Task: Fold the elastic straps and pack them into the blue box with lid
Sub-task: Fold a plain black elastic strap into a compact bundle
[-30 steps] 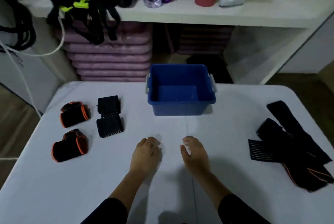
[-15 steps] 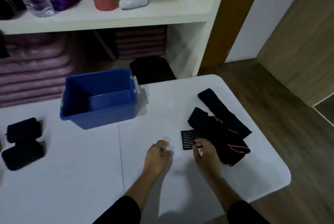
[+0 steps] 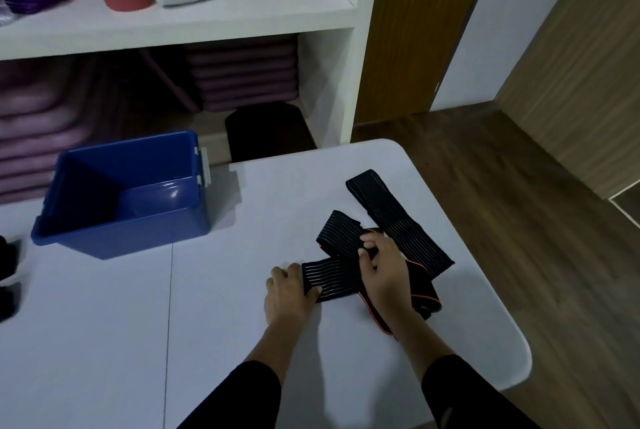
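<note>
A pile of black elastic straps [image 3: 398, 221], some edged in orange, lies on the right part of the white table [image 3: 225, 324]. My left hand [image 3: 289, 293] grips the near end of one ribbed black strap [image 3: 332, 278] at the pile's left side. My right hand [image 3: 382, 273] pinches the same strap further along, over the pile. The blue box [image 3: 121, 234] stands open and empty at the back left, with no lid on it. Folded black straps [image 3: 7, 276] show at the far left edge.
The table's rounded right corner [image 3: 519, 366] is close to the pile, with wooden floor beyond. Behind the table stands a white shelf [image 3: 207, 23] with a pink bottle, a white controller and purple mats underneath. A black object [image 3: 266, 131] sits behind the table edge.
The view swung right from the table's middle to the strap pile. Both hands went from resting empty on the table to taking hold of a black strap at the pile.
</note>
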Demonstrator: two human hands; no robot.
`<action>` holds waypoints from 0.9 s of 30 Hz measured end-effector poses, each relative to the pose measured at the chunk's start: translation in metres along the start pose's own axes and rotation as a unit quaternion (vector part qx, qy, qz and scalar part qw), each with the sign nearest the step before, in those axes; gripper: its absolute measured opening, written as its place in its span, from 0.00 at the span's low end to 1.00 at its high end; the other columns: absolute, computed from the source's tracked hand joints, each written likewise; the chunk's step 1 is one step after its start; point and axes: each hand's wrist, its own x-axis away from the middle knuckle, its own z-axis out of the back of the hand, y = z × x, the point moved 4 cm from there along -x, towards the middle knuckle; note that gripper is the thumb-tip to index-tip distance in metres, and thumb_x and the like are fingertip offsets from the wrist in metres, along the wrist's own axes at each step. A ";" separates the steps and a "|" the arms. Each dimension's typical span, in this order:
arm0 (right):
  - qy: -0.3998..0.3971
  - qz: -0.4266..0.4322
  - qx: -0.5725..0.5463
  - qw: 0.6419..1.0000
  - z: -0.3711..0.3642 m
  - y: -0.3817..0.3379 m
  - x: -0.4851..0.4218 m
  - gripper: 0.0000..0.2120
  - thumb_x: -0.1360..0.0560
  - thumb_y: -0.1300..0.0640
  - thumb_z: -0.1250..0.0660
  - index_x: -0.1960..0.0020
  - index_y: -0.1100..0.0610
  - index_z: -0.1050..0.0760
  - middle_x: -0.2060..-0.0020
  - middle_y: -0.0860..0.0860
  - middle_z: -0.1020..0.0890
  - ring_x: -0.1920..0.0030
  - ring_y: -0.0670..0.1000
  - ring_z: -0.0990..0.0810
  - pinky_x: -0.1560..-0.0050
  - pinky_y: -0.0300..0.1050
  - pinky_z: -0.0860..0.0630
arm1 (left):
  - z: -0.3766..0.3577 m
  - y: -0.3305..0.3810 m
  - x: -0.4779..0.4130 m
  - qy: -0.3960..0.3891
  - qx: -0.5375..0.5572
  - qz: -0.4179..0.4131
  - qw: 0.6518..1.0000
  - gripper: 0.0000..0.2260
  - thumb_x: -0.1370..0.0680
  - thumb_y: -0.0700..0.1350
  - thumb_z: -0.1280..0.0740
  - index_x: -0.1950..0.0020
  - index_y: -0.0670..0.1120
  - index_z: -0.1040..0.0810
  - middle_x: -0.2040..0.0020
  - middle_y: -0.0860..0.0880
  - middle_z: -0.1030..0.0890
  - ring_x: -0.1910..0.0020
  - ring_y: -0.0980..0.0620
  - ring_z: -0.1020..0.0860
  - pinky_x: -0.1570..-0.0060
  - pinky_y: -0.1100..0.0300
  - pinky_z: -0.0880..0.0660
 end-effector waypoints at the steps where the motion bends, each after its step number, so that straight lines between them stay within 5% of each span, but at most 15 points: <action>1: 0.009 -0.013 -0.007 1.000 0.000 0.002 -0.002 0.10 0.26 0.64 0.34 0.45 0.58 0.24 0.57 0.45 0.25 0.61 0.39 0.29 0.60 0.25 0.31 | -0.001 0.001 0.000 0.010 -0.006 -0.001 1.000 0.24 0.26 0.53 0.33 0.33 0.48 0.35 0.39 0.44 0.33 0.39 0.44 0.32 0.48 0.52 0.27; 4: 0.028 -0.029 -0.017 0.999 0.001 0.011 -0.007 0.10 0.26 0.64 0.34 0.46 0.57 0.23 0.58 0.45 0.23 0.62 0.37 0.30 0.60 0.26 0.31 | -0.006 0.006 -0.004 0.026 -0.001 0.002 1.000 0.21 0.26 0.49 0.32 0.36 0.47 0.32 0.41 0.44 0.32 0.41 0.44 0.32 0.48 0.53 0.27; 9: 0.046 -0.067 -0.030 0.996 0.015 0.040 -0.025 0.09 0.26 0.66 0.35 0.47 0.59 0.23 0.58 0.50 0.21 0.61 0.47 0.26 0.63 0.32 0.32 | -0.010 0.014 -0.008 0.023 0.052 0.041 0.998 0.09 0.26 0.43 0.36 0.46 0.47 0.24 0.45 0.45 0.29 0.43 0.45 0.31 0.49 0.54 0.29; 15: -0.072 -0.160 0.053 0.983 0.014 0.088 -0.062 0.19 0.26 0.65 0.35 0.36 0.60 0.30 0.47 0.58 0.25 0.47 0.57 0.26 0.48 0.49 0.27 | 0.009 0.017 -0.010 0.073 0.272 0.062 0.958 0.07 0.26 0.36 0.37 0.53 0.46 0.28 0.63 0.53 0.22 0.59 0.47 0.23 0.59 0.57 0.27; 21: -0.208 -0.054 0.153 0.965 -0.003 0.110 -0.094 0.26 0.27 0.71 0.41 0.30 0.57 0.32 0.31 0.59 0.32 0.38 0.61 0.31 0.37 0.55 0.30 | 0.037 0.023 -0.030 0.092 0.331 0.049 0.938 0.14 0.25 0.36 0.35 0.44 0.52 0.30 0.58 0.50 0.22 0.62 0.60 0.25 0.64 0.71 0.33; 27: -0.246 0.001 0.247 0.937 -0.011 0.115 -0.115 0.28 0.25 0.65 0.40 0.28 0.49 0.36 0.29 0.56 0.34 0.42 0.61 0.31 0.46 0.53 0.28 | 0.052 0.024 -0.045 0.086 0.345 0.065 0.932 0.11 0.26 0.37 0.32 0.47 0.50 0.21 0.58 0.52 0.19 0.56 0.52 0.21 0.49 0.59 0.25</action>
